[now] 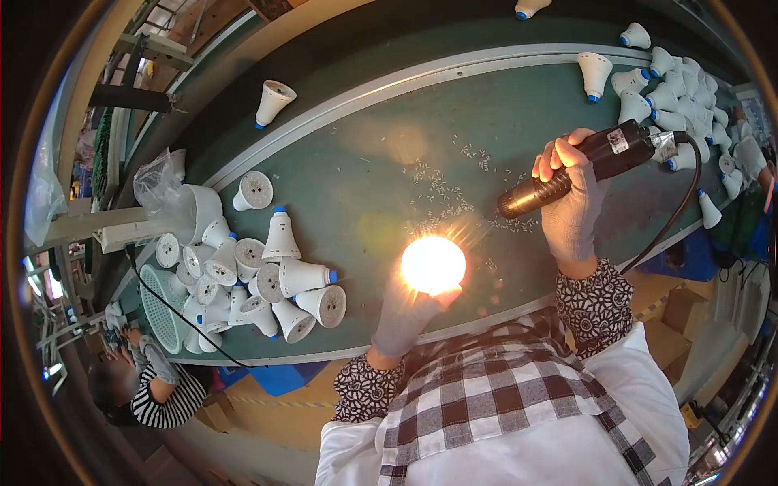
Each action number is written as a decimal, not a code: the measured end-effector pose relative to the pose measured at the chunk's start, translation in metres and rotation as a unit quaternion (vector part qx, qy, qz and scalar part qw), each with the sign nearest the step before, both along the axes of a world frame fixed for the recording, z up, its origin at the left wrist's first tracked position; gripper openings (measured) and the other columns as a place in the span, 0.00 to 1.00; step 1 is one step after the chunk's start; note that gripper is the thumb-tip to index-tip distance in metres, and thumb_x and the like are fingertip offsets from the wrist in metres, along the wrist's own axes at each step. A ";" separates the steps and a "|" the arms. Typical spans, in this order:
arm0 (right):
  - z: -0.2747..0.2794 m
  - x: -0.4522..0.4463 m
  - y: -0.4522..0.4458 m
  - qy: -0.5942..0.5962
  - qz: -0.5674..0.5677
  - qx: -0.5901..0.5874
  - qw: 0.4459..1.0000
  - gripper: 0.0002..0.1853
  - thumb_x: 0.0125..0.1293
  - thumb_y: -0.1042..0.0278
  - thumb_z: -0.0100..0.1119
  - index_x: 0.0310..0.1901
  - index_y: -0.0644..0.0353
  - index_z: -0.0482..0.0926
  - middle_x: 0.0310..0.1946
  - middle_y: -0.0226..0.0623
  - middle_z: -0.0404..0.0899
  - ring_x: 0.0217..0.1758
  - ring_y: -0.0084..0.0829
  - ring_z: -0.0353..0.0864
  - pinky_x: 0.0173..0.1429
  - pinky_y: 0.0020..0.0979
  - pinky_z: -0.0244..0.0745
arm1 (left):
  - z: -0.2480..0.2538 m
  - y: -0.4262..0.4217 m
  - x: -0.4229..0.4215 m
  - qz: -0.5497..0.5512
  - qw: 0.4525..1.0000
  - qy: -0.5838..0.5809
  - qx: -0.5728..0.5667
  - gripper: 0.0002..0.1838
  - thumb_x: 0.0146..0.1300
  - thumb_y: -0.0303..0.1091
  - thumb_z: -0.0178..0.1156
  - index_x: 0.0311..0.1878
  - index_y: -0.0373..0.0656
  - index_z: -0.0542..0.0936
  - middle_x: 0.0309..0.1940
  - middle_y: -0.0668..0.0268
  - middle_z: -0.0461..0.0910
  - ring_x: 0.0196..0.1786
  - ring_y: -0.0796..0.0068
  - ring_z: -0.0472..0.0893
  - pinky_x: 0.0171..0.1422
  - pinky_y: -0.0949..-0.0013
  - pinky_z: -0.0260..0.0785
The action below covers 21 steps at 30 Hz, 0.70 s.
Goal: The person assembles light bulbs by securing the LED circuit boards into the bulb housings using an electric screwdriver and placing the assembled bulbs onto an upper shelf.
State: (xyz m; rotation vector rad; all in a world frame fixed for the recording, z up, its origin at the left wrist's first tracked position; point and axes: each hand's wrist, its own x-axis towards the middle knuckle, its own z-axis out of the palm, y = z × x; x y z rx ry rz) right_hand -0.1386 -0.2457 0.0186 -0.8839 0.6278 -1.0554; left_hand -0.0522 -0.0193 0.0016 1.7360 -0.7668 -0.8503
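My left hand (403,317), in a thin grey fingerless glove, is closed around a brightly lit LED bulb (433,264). The glare hides the bulb's body and part of the fingers. In my gloved right hand (570,212) is a black electric screwdriver (608,151), gripped around its barrel. Its dark ribbed nose slants down to the left, above and to the right of the glowing bulb and apart from it. A black cord (694,174) loops from its rear end. Many tiny white pieces (442,194) lie scattered on the green work surface (340,186) beyond the bulb.
White bulb housings with blue caps (304,277) are heaped at left, beside a pale green basket (159,304) and a white tub (199,212). Another heap of housings (689,97) lies at far right. A metal rail (389,82) borders the far side. A person in stripes (166,393) sits at lower left.
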 end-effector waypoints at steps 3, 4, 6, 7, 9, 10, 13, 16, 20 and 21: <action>0.000 0.001 0.001 0.011 -0.003 0.001 1.000 0.09 0.59 0.73 0.61 0.39 0.58 0.71 0.24 0.31 0.69 0.25 0.26 0.72 0.36 0.30 0.71 | 0.003 -0.001 0.000 0.006 0.999 0.052 -0.009 0.23 0.54 0.40 0.66 0.52 0.39 0.80 0.54 0.63 0.78 0.59 0.68 0.74 0.67 0.62 0.64; 0.001 0.001 0.001 0.014 -0.004 0.004 1.000 0.09 0.60 0.72 0.61 0.39 0.58 0.71 0.24 0.31 0.69 0.26 0.26 0.72 0.36 0.30 0.71 | 0.002 0.000 0.003 -0.002 0.997 0.074 -0.006 0.27 0.52 0.41 0.69 0.53 0.38 0.78 0.52 0.63 0.78 0.56 0.70 0.76 0.63 0.64 0.67; 0.004 -0.003 -0.002 -0.008 -0.004 0.015 1.000 0.08 0.61 0.71 0.60 0.38 0.57 0.70 0.25 0.30 0.68 0.26 0.25 0.72 0.37 0.30 0.71 | -0.002 -0.002 0.004 -0.023 0.996 0.086 -0.015 0.32 0.48 0.42 0.73 0.55 0.37 0.75 0.51 0.63 0.78 0.54 0.73 0.77 0.61 0.66 0.69; 0.008 -0.005 -0.004 -0.020 -0.003 0.021 1.000 0.07 0.62 0.71 0.59 0.37 0.57 0.70 0.25 0.30 0.68 0.27 0.25 0.72 0.37 0.30 0.71 | -0.005 -0.003 0.002 -0.036 0.996 0.076 -0.027 0.34 0.47 0.42 0.74 0.56 0.38 0.75 0.52 0.64 0.78 0.55 0.73 0.77 0.62 0.66 0.69; 0.020 -0.010 -0.003 -0.044 0.008 0.053 0.998 0.06 0.64 0.70 0.57 0.35 0.56 0.68 0.24 0.27 0.65 0.28 0.23 0.70 0.40 0.30 0.70 | -0.004 -0.008 -0.001 -0.068 0.994 0.079 -0.035 0.37 0.45 0.40 0.75 0.59 0.39 0.74 0.54 0.64 0.77 0.57 0.73 0.76 0.64 0.67 0.68; 0.024 -0.013 -0.005 -0.060 0.015 0.062 0.996 0.06 0.65 0.70 0.56 0.35 0.56 0.68 0.24 0.27 0.64 0.28 0.23 0.69 0.40 0.30 0.70 | 0.001 -0.010 -0.002 -0.086 0.991 0.093 -0.031 0.39 0.43 0.40 0.76 0.61 0.39 0.73 0.56 0.64 0.76 0.58 0.73 0.75 0.65 0.66 0.67; 0.032 -0.020 -0.006 -0.089 0.023 0.098 0.991 0.06 0.66 0.69 0.54 0.35 0.56 0.67 0.24 0.26 0.61 0.28 0.23 0.66 0.41 0.29 0.68 | 0.000 -0.014 -0.003 -0.167 0.985 0.021 -0.039 0.45 0.40 0.38 0.78 0.65 0.41 0.69 0.64 0.62 0.70 0.64 0.69 0.71 0.69 0.64 0.63; 0.035 -0.024 -0.006 -0.110 0.033 0.116 0.987 0.06 0.66 0.69 0.53 0.35 0.56 0.66 0.24 0.26 0.61 0.28 0.23 0.66 0.40 0.29 0.68 | 0.014 -0.019 -0.006 -0.150 0.975 0.157 -0.051 0.45 0.39 0.38 0.78 0.64 0.42 0.70 0.66 0.61 0.69 0.67 0.67 0.69 0.71 0.63 0.61; 0.036 -0.025 -0.004 -0.118 0.044 0.122 0.985 0.06 0.66 0.70 0.52 0.35 0.56 0.66 0.25 0.26 0.61 0.28 0.22 0.65 0.40 0.29 0.67 | 0.022 -0.018 -0.008 -0.148 0.972 0.177 -0.054 0.44 0.39 0.39 0.78 0.64 0.44 0.71 0.66 0.61 0.68 0.68 0.66 0.68 0.71 0.63 0.60; 0.036 -0.025 -0.004 -0.120 0.046 0.123 0.984 0.06 0.66 0.70 0.52 0.35 0.56 0.65 0.25 0.26 0.61 0.29 0.22 0.65 0.40 0.29 0.67 | 0.022 -0.018 -0.007 -0.158 0.975 0.148 -0.049 0.44 0.39 0.39 0.78 0.63 0.44 0.71 0.66 0.61 0.69 0.69 0.66 0.68 0.72 0.62 0.60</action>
